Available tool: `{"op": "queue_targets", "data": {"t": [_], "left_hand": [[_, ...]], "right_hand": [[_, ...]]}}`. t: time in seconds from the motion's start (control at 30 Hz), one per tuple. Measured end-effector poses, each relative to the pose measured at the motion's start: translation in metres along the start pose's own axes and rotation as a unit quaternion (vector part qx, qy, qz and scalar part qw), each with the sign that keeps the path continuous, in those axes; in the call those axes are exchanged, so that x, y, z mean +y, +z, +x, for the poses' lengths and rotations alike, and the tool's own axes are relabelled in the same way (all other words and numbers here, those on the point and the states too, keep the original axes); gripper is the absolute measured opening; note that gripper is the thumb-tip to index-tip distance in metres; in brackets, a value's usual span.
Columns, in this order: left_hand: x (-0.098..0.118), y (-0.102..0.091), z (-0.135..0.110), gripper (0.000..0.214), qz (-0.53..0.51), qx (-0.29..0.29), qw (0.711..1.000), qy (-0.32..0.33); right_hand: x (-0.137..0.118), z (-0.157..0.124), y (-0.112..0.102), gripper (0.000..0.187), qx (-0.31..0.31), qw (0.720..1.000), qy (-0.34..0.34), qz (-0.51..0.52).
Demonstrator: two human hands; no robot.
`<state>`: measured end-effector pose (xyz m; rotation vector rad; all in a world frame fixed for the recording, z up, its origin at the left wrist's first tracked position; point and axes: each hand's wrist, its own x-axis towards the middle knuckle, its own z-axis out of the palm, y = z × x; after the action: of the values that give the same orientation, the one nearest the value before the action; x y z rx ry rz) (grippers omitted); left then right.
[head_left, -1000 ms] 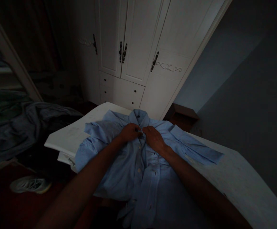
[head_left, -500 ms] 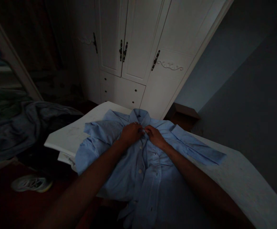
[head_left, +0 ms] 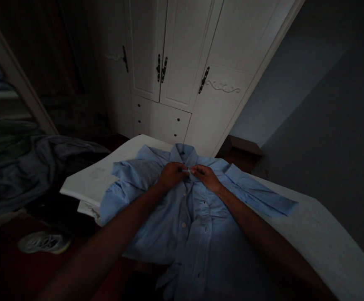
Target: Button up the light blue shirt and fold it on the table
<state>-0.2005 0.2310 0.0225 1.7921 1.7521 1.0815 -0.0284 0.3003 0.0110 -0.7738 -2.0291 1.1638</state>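
Observation:
A light blue button-up shirt (head_left: pixel 156 217) lies front up over a white table (head_left: pixel 90 179), its collar (head_left: pixel 184 153) at the far side and its hem hanging over the near edge. Just below the collar, my left hand (head_left: pixel 172 174) pinches one edge of the front placket. Facing it, my right hand (head_left: pixel 206 176) grips the other edge, and the fingertips of both hands almost meet. Further down, the two front edges lie apart, with a white button (head_left: pixel 184 225) on the left one and buttonholes on the right one. Whatever sits between the fingertips is too small to make out.
A white wardrobe (head_left: pixel 188 54) with dark handles stands behind the table. To the left lies a heap of grey cloth (head_left: pixel 44 167), with a sneaker (head_left: pixel 44 242) on the red floor below. A brown wooden box-like unit (head_left: pixel 243 152) is by the wall at right.
The fingers have shifted slightly at the placket, the left thumb now stretched more toward the right hand. The shirt stays in place, and the view has moved a little.

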Motion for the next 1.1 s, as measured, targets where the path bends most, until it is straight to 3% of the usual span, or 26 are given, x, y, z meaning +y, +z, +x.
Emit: {"op": "queue_targets", "data": {"t": [0.27, 0.47, 0.67, 0.77, 0.97, 1.1], "left_hand": [[-0.005, 0.000, 0.003, 0.023, -0.042, -0.008, 0.999, -0.002], [-0.006, 0.000, 0.005, 0.021, -0.040, -0.007, 0.999, 0.000], [-0.007, -0.010, 0.006, 0.019, -0.121, -0.025, 0.992, 0.035], [-0.002, -0.016, 0.003, 0.020, -0.080, -0.030, 0.995, 0.053], [0.005, -0.017, -0.007, 0.024, 0.091, 0.030, 0.994, 0.051], [0.004, -0.016, -0.010, 0.041, 0.160, 0.045, 0.982, 0.087]], "right_hand": [[-0.003, -0.003, 0.003, 0.035, 0.035, 0.998, 0.029, 0.050], [-0.003, -0.004, 0.007, 0.028, 0.062, 0.998, 0.007, 0.012], [-0.003, -0.003, 0.006, 0.023, 0.135, 0.991, -0.013, -0.018], [-0.004, -0.004, 0.003, 0.021, 0.154, 0.988, -0.013, 0.016], [-0.009, -0.007, -0.003, 0.018, 0.090, 0.993, 0.003, 0.075], [-0.009, -0.007, -0.005, 0.016, 0.039, 0.995, 0.007, 0.087]]}}
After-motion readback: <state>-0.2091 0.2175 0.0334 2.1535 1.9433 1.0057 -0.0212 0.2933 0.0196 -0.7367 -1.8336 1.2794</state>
